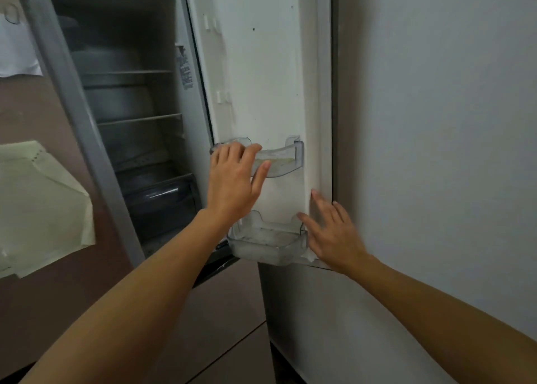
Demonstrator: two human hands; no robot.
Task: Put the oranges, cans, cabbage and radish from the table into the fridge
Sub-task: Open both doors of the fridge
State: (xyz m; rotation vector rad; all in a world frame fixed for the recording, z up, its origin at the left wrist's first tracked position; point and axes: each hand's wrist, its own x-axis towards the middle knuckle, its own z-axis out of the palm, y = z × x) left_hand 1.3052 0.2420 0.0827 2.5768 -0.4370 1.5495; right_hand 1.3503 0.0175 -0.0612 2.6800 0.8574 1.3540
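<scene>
1. Fridge (136, 148): straight ahead, compartment open and dim inside. Wire-edged shelves (139, 119) are stacked in it, two of them carrying grey rounded vessels too dark to identify. A clear drawer (162, 197) sits at the bottom and a printed sticker (184, 69) is on the right inner wall.
2. Door (261, 63): swung open to the right, with the white inner liner facing the camera.
3. Upper bin (282, 162): clear plastic, mounted at mid-height on the liner.
4. Lower bin (267, 244): clear plastic, mounted at the door's bottom edge, directly below the upper bin.
5. Left hand (232, 180): reaches onto the upper bin's left end. The fingers lie over its rim and the thumb is splayed across its front wall. The grip is open and carries nothing.
6. Right hand (334, 232): just beside the lower bin's right corner, with spread, straight fingers pointing up along the door's outer edge. The grip is open and holds nothing. Contact with the door cannot be told.
7. Brown panel (43, 107): left of the compartment. A white sheet (14, 49) hangs high on it and a pale sheet (37, 203) lower down.
8. Wall (436, 122): plain grey, filling the right side.
</scene>
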